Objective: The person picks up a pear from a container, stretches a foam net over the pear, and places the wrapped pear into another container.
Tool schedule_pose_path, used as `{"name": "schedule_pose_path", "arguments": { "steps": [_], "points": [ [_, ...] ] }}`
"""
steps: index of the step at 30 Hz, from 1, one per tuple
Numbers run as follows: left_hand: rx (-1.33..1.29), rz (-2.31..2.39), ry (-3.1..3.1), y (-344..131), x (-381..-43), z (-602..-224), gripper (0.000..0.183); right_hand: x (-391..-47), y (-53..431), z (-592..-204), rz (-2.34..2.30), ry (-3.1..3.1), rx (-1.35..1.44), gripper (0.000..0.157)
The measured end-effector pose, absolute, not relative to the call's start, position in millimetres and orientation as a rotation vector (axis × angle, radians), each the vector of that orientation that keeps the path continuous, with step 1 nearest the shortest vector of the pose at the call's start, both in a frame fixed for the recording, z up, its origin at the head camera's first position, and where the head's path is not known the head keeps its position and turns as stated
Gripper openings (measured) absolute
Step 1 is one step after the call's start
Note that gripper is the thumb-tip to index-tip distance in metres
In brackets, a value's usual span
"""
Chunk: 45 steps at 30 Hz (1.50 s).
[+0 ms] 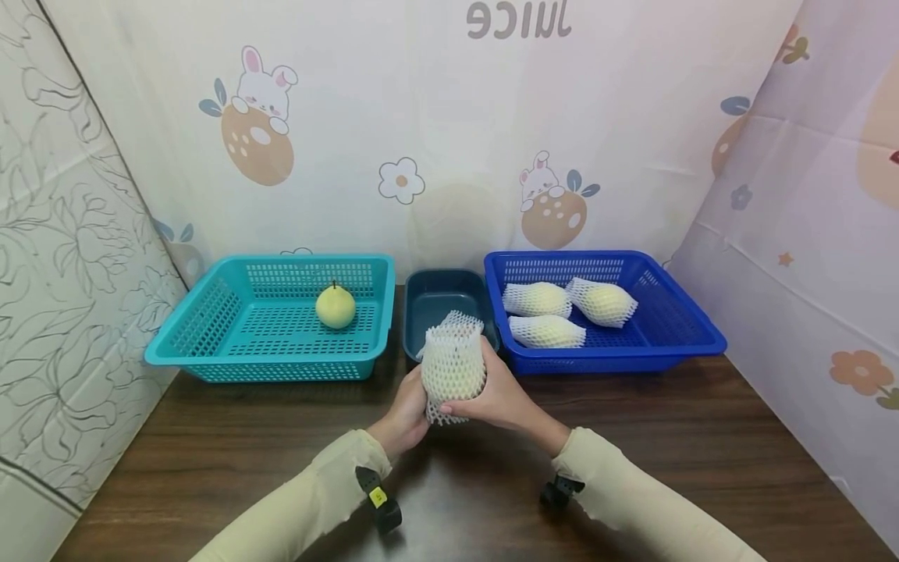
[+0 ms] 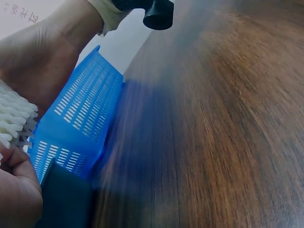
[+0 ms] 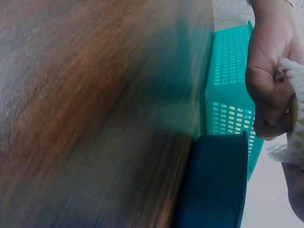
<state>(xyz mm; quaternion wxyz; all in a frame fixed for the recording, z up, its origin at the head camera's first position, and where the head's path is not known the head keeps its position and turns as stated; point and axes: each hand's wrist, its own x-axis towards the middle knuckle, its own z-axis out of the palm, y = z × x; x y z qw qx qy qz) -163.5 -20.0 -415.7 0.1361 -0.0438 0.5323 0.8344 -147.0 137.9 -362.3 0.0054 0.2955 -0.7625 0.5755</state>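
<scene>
Both hands hold a pale yellow pear in a white foam net (image 1: 455, 371), over the table just in front of the small dark basin. My right hand (image 1: 504, 393) grips it from the right, thumb across its lower front. From the left, my left hand (image 1: 407, 410) holds the net low down, its fingers partly hidden behind the fruit. The net's loose ends stick out above and below the pear. In the right wrist view the left hand's fingers (image 3: 273, 102) are curled against the net's edge.
At the left, a teal basket (image 1: 267, 367) contains one bare pear (image 1: 335, 306). A dark basin (image 1: 449, 277) stands between it and a blue basket (image 1: 618, 361) holding three netted pears (image 1: 546, 332). A printed curtain (image 1: 449, 117) hangs behind the wooden table (image 1: 281, 437).
</scene>
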Motion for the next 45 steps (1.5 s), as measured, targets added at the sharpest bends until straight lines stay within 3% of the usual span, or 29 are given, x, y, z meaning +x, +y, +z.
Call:
{"name": "schedule_pose_path", "arguments": {
  "steps": [12,18,27,32,38,45],
  "points": [
    [-0.088,2.379,1.577,-22,-163,-413,0.046,-145,136,-348,1.654,-2.389,0.979,0.078],
    [0.006,2.344,1.572,-27,-162,-400,0.048,-152,142,-337,1.594,-2.409,1.084,0.083],
    [0.064,2.225,1.75,-46,-168,-362,0.033,-186,159,-315,1.468,-2.388,1.184,0.091],
    [0.088,2.111,2.026,-70,-175,-344,0.027,-198,180,-290,1.372,-2.434,1.15,0.09],
    [0.232,1.831,2.425,-114,-182,-338,0.031,-216,219,-271,1.154,-2.545,1.029,0.091],
    [0.338,1.367,2.793,-145,-186,-346,0.04,-241,268,-264,0.887,-2.581,0.927,0.082]
  ]
}}
